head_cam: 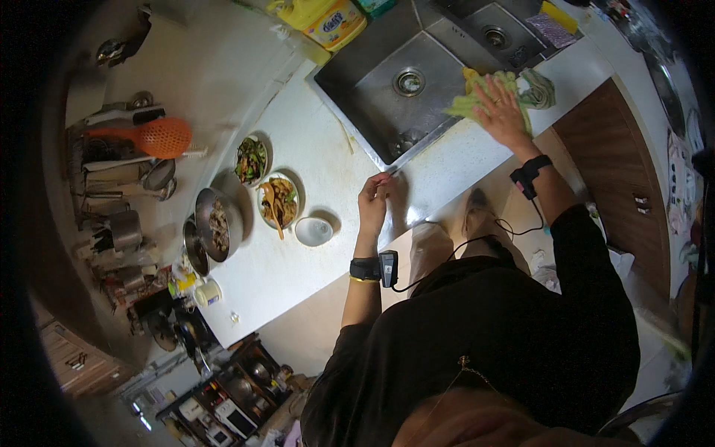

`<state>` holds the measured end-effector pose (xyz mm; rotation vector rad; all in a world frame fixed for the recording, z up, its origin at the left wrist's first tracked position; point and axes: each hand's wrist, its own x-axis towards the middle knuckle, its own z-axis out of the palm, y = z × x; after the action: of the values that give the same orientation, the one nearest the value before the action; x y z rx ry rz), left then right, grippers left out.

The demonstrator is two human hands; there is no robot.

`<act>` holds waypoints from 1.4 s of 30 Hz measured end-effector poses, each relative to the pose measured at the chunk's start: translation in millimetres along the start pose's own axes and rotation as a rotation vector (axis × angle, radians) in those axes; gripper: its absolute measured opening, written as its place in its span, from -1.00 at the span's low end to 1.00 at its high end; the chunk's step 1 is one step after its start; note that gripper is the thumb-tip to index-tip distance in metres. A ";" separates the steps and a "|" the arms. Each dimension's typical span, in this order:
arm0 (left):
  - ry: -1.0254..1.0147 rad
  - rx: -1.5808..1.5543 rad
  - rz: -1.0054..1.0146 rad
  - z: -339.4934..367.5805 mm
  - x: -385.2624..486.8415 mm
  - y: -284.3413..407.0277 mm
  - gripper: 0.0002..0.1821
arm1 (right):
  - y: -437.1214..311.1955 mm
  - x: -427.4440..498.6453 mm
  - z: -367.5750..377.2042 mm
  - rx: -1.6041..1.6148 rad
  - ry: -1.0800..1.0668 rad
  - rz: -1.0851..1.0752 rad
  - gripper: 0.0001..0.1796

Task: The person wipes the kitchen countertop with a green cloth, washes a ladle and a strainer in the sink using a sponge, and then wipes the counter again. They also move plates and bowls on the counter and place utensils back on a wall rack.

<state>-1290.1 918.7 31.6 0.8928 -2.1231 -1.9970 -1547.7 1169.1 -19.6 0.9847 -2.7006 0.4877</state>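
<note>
My right hand [501, 114] lies with spread fingers on a green cloth [466, 106] at the front edge of the stainless steel sink [385, 84]. Against that cloth sits a rolled, greyish-green cloth [539, 89], and a bit of yellow cloth [471, 77] shows on the sink side. My left hand [375, 190] is at the sink's near left corner, fingers bent around or against a small dark, thin object [392, 170]; whether it is gripped is unclear. Some green scraps sit in the sink's drain [410, 82].
Left on the white countertop [279, 279] stand a dish of green vegetables [251, 161], a dish with a spoon [277, 201], a white bowl [313, 231] and a metal pan [219, 223]. A yellow detergent jug [329, 22] stands behind the sink; an orange slotted spoon [165, 138] hangs left.
</note>
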 end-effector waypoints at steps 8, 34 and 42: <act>0.165 -0.113 -0.154 1.2 -26.0 -1.3 -0.78 | -154.2 -47.0 16.2 0.231 -0.290 -0.447 -0.39; 0.588 -0.497 -0.339 -143.2 -124.2 -69.5 -0.54 | -309.7 74.2 92.0 -0.072 -0.424 -0.388 -0.34; 0.532 -0.498 -0.225 -166.4 -101.4 -59.2 -0.53 | -317.9 -57.0 32.4 0.217 -0.562 -0.871 -0.36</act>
<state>-1111.5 820.8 31.5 1.3984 -1.2224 -1.9484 -1299.8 961.1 5.6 2.4723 -2.2678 0.3456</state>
